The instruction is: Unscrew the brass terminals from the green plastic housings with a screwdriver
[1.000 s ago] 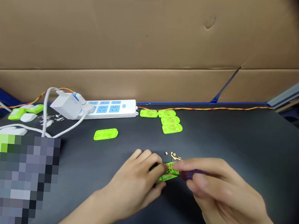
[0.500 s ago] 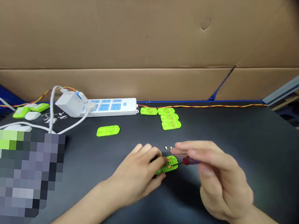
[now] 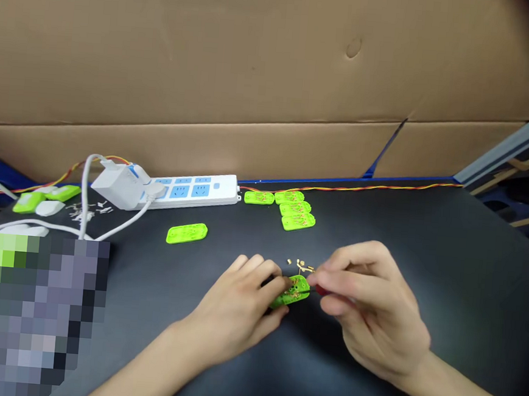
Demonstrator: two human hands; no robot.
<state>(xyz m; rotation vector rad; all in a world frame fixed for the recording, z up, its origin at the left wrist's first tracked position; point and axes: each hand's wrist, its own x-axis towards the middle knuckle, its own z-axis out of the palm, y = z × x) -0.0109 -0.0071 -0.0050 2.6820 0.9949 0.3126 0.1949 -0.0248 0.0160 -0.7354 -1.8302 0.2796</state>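
Note:
My left hand (image 3: 240, 309) is closed on a bright green plastic shell (image 3: 299, 295), its thumb and fingers gripping the near-left end against the black table. Small brass-coloured parts sit inside the shell. Between the thumb and fingers of my right hand (image 3: 379, 311) is a screwdriver with a red handle (image 3: 321, 290); its dark shaft reaches over the shell's right end. Whether its tip touches anything in there I cannot tell. Just beyond the shell lie several tiny brass pieces (image 3: 303, 267), close to my right fingertips.
Several green shells with brass parts (image 3: 298, 221) lie further back, and another green shell (image 3: 187, 233) rests to the left. A white power strip (image 3: 191, 192) with a plugged-in adapter (image 3: 118, 183) and cables stands back left. Behind rises a cardboard wall (image 3: 256, 69).
My right fingers, stretched out before, have curled around the screwdriver, and the hand has shifted left. More brass pieces show beyond the shell. My left hand keeps its hold.

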